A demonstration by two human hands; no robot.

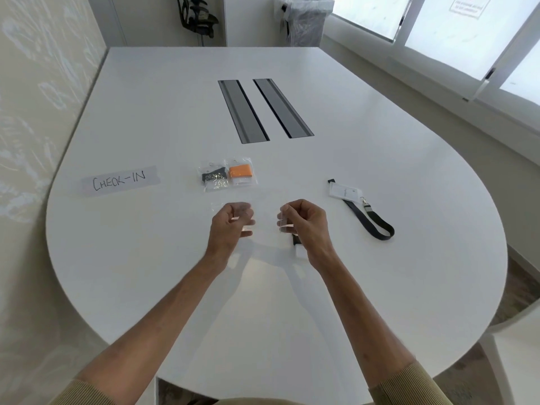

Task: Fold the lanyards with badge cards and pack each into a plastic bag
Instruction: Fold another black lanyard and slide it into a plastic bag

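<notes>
My left hand (230, 225) pinches a clear plastic bag (245, 210) just above the white table (146, 252). My right hand (304, 225) pinches another piece of clear plastic; whether it is the same bag I cannot tell. A black and white folded piece (296, 244) shows under that hand's heel, mostly hidden. Beyond my hands lie two packed bags side by side: one with a black lanyard (214, 178), one with an orange lanyard (241, 175). A loose black lanyard (378, 225) with a white badge card (344, 190) lies unfolded to the right.
A paper strip reading CHECK-IN (119, 181) lies at the left. Two grey cable slots (264, 109) run along the table's middle. A bin (306, 19) and an office chair (198, 16) stand past the far edge. A white chair (514, 346) is at the right.
</notes>
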